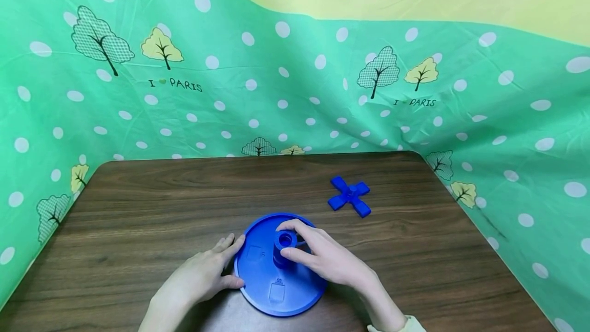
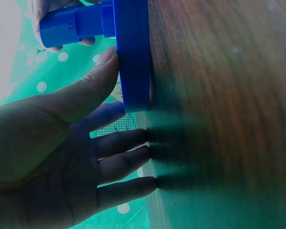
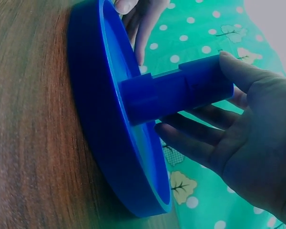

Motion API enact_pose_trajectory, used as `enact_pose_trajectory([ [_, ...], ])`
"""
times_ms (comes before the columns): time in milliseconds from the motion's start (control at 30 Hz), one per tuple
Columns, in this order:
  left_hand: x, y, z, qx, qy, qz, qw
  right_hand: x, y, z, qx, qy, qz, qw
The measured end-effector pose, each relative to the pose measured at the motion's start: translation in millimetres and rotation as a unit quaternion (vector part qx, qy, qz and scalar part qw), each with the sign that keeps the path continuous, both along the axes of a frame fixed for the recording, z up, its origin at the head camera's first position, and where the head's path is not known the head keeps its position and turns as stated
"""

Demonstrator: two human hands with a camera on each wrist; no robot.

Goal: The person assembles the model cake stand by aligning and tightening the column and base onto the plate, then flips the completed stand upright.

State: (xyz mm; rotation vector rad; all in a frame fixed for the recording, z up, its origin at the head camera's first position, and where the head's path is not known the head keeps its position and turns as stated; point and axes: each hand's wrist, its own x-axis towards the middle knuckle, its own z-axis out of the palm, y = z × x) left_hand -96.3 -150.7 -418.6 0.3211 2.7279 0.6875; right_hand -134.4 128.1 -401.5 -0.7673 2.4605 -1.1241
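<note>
From my end I watch 2 bare hands over a dark wood-grain tabletop [image 1: 184,199]; a round blue base [image 1: 258,293] with a raised rim lies flat on it, near the front edge, and a blue hollow post [image 1: 278,257] stands upright about the middle of that base. I see the right hand [image 1: 329,257] pinching the post near its upper end, thumb on the near side and index finger across the far side; the right wrist view shows the other fingers below, loosely bent. I have the left hand [image 1: 203,273] at the base's left edge, its fingers straight and spread, thumb touching the rim; behind the base and to its right, well apart, I see a blue cross piece [image 1: 352,194] with 4 arms; green cloth [image 1: 286,86] with white dots hangs behind.
</note>
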Motion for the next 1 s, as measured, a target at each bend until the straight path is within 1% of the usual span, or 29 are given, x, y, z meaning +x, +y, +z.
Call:
enact_pose_trajectory([
  [233,0.3,0.6,0.2,0.0,0.001,-0.001,1.0,0.6,0.1,1.4,-0.004,0.003,0.0,1.0],
  [433,1.0,0.8,0.4,0.0,0.009,-0.001,1.0,1.5,0.9,3.6,0.009,0.0,-0.002,1.0],
  [600,1.9,1.0,0.3,-0.002,0.01,0.001,0.9999,0.4,2.4,2.8,0.011,0.007,-0.004,0.9999],
  [733,0.9,3.0,0.5,-0.003,0.003,0.0,1.0,-2.3,5.6,1.3,-0.003,0.017,-0.003,0.9998],
  [867,1.1,3.7,0.3,-0.002,-0.004,0.003,1.0,-4.6,10.5,1.4,-0.026,0.017,-0.003,0.9995],
  [1000,3.0,1.5,-0.1,0.0,0.001,0.003,1.0,-7.5,16.2,3.4,-0.049,0.027,-0.013,0.9983],
])
